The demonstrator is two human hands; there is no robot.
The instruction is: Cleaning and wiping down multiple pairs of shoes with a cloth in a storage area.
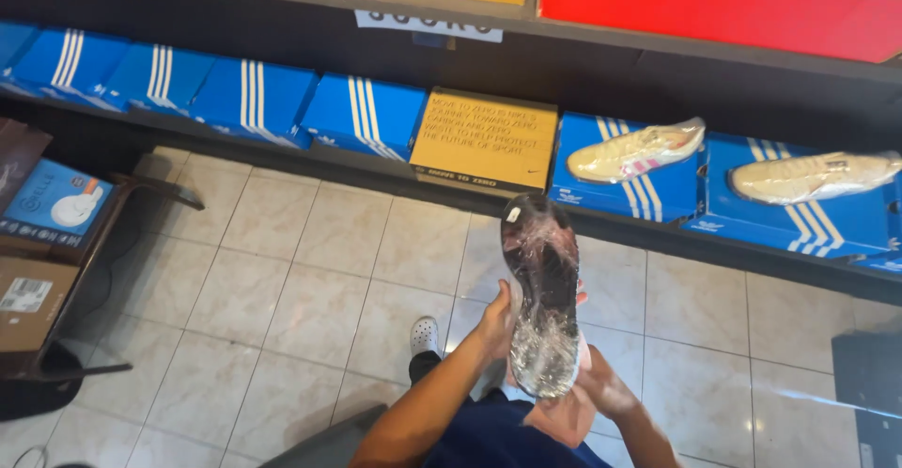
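Head view, shoe: plastic-wrapped shoe held up over the tiled floor, in front of the brown box.
Grip: left hand and right hand both clasp its lower end.
Handling: looks light, film likely slippery; the edges seem the surest hold.
Axis: long axis runs upright, top end towards the brown box.

Bare forearms, dark blue clothing, one white perforated clog (left foot unseen).

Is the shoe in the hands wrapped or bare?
Wrapped: glossy, crinkled clear film covers the dark shoe held between left hand and right hand.
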